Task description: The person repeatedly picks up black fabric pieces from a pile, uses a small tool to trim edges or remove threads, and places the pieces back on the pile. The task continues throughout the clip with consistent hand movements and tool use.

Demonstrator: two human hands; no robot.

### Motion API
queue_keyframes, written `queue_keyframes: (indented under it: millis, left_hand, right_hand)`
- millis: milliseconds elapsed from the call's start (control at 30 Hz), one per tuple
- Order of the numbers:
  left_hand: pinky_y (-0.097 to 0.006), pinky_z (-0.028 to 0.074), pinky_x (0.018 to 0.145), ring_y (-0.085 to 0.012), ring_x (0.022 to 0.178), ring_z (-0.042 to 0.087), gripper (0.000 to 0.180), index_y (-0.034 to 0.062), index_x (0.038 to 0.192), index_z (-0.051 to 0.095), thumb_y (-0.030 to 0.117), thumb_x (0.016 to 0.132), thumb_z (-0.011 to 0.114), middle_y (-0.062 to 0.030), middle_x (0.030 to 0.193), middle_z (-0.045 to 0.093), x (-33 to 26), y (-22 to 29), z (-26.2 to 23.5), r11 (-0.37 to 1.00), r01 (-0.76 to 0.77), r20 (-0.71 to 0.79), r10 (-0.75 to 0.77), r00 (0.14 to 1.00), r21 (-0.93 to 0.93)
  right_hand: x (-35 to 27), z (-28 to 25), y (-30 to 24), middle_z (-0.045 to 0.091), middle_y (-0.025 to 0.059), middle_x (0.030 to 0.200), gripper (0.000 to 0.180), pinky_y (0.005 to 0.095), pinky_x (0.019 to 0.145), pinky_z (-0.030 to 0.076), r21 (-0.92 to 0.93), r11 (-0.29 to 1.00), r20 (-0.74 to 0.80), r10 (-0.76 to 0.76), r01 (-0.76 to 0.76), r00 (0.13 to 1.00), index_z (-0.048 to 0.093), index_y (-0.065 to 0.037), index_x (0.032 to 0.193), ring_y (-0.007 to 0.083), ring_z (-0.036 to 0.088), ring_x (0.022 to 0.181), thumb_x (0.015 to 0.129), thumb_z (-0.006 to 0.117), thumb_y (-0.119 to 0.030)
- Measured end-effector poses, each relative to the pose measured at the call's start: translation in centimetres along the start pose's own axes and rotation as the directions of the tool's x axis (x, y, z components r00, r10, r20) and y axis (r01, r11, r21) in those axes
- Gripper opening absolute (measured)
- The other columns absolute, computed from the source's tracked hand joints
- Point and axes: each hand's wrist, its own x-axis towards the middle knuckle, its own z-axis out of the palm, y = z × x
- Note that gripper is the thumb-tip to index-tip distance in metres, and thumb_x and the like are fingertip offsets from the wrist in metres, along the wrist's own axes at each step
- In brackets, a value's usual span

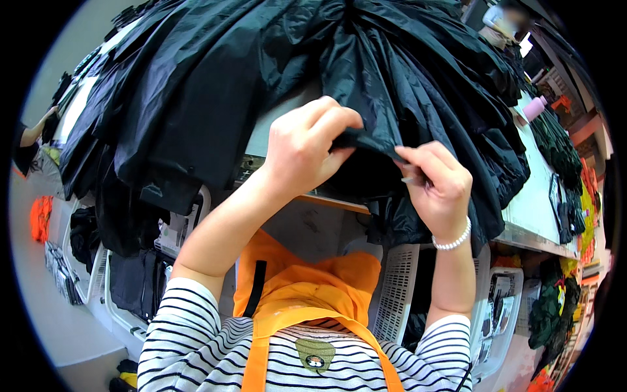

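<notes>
A long pile of black, shiny garments (202, 85) is draped over the table, their folds hanging past its front edge. My left hand (310, 147) is closed on a narrow edge of one black garment (382, 111), fingers curled over it and thumb beneath. My right hand (437, 186), with a white beaded bracelet on its wrist, pinches the same edge a short way to the right. Between the two hands the strip of cloth (369, 141) is stretched, slightly blurred. Which part of the garment it is, I cannot tell.
White plastic baskets (396, 287) with dark items stand under the table, left and right. A pink bottle (534, 108) is on the table at right. One person (503, 23) is at the far right; another person's arm (36, 130) reaches in at the left.
</notes>
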Motion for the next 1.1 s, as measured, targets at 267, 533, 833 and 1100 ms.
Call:
queue_keyframes:
  millis: [267,533,833,1100]
  left_hand:
    - [-0.042,0.051,0.069,-0.0334,0.085,0.061,0.013,0.0039,0.094,0.060,0.011,0.084,0.058,-0.0129,0.093,0.059,-5.9,2.1,11.6,0.980,0.155,0.445,-0.082,0.892,-0.128]
    - [-0.045,0.034,0.103,-0.0291,0.119,0.048,0.040,0.0052,0.111,0.060,0.027,0.080,0.069,-0.0130,0.122,0.056,-3.2,1.5,8.6,0.999,-0.013,0.709,-0.026,0.705,0.050]
    - [-0.044,0.018,0.117,-0.0224,0.143,0.023,0.075,0.0169,0.144,0.038,0.026,0.078,0.072,-0.0054,0.152,0.031,-2.4,-14.5,-13.5,0.581,-0.102,0.418,-0.441,0.794,0.807]
    - [-0.033,0.047,0.089,-0.0234,0.102,0.060,0.028,-0.0024,0.083,0.068,0.024,0.089,0.063,-0.0083,0.106,0.067,1.2,-12.0,-12.8,0.811,0.121,0.363,-0.383,0.850,0.572]
  right_hand:
    - [7.5,2.5,-1.2,0.067,0.0153,0.090,0.021,0.0324,0.070,0.049,0.186,0.971,0.227,0.107,-0.150,0.968,0.065,0.001,0.106,0.0256,0.064,0.076,0.094,0.054,-0.013]
    - [2.1,11.7,14.8,0.047,0.0176,0.139,0.035,0.0440,0.114,0.024,-0.344,0.936,0.462,0.232,-0.068,0.856,0.060,-0.005,0.121,0.0334,0.034,0.136,0.088,0.050,-0.004]
    - [0.2,7.1,22.9,0.040,0.0083,0.147,0.052,0.0359,0.118,0.019,-0.337,0.939,0.366,0.202,-0.073,0.908,0.058,-0.005,0.126,0.0251,0.027,0.142,0.080,0.043,0.015]
    - [-0.4,7.9,23.9,0.047,0.0088,0.142,0.042,0.0361,0.115,0.025,-0.280,0.958,0.297,0.151,-0.065,0.943,0.060,-0.004,0.123,0.0254,0.034,0.138,0.084,0.051,0.010]
